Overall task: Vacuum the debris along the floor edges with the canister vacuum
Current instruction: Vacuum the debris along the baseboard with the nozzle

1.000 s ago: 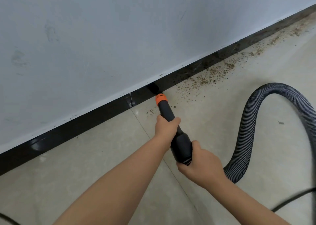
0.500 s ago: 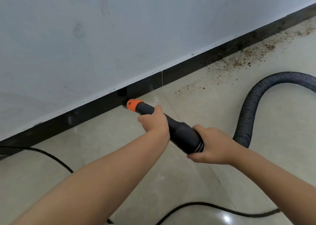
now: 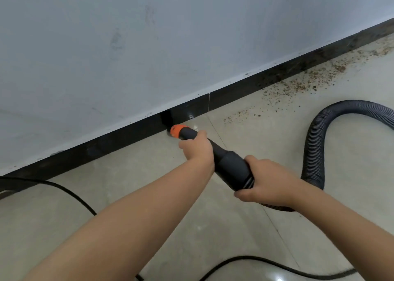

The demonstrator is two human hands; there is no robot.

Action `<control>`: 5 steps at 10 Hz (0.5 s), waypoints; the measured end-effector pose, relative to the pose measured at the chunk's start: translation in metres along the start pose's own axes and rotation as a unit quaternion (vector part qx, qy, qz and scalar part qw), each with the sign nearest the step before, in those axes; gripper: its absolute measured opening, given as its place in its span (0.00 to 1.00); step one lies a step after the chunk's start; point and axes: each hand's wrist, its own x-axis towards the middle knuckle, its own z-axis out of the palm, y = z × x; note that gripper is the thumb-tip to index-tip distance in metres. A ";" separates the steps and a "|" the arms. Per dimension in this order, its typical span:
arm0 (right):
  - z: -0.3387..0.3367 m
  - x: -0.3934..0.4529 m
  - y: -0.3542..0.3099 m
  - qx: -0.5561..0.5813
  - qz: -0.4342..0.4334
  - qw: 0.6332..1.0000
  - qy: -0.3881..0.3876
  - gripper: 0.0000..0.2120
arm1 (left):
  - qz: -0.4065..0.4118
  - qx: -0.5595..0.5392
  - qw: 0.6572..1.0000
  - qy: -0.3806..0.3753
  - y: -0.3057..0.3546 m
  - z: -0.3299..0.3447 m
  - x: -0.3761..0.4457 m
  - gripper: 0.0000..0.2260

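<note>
The left hand (image 3: 197, 150) grips the black nozzle (image 3: 215, 155) near its front, fingers curled over the top of the tube. The right hand (image 3: 264, 181) grips the thicker rear end of the nozzle, where it meets the hose (image 3: 315, 150), with the thumb on top and fingers wrapped underneath. The nozzle slants forward and to the left from the right hand, past the left hand, and its orange tip (image 3: 177, 130) sits at the foot of the skirting (image 3: 119, 140), touching or just off the floor (image 3: 149, 167); which one cannot be told.

The debris (image 3: 302, 84) lies well to the right of both hands and farther away, a scatter of brown crumbs along the skirting that thins out toward the hands. A few specks reach the tile seam (image 3: 215, 129) just right of the left hand.

From the right hand the ribbed hose loops back, up and to the right, and leaves the view at the right edge. A black cord (image 3: 70, 194) curves over the floor left of the left forearm, and another stretch of cord (image 3: 255, 259) runs beneath both arms, near the bottom edge. Above the skirting rises a pale wall (image 3: 149, 46) with faint smudges. Nothing lies on the floor between the tip and the debris.
</note>
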 end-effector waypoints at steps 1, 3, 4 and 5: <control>-0.022 -0.014 0.017 0.020 0.021 0.999 -0.028 0.19 | -0.024 -0.003 1.000 -0.017 -0.006 0.019 -0.018 0.25; -0.044 -0.022 0.032 0.042 0.013 0.995 -0.085 0.16 | -0.015 0.015 1.000 -0.005 -0.021 0.020 -0.030 0.24; -0.049 -0.020 0.030 0.028 0.008 0.996 -0.089 0.17 | -0.023 0.017 1.000 0.004 -0.018 0.018 -0.036 0.24; -0.047 -0.021 0.028 0.035 0.009 0.996 -0.081 0.17 | -0.020 0.006 1.000 0.011 -0.017 0.025 -0.028 0.24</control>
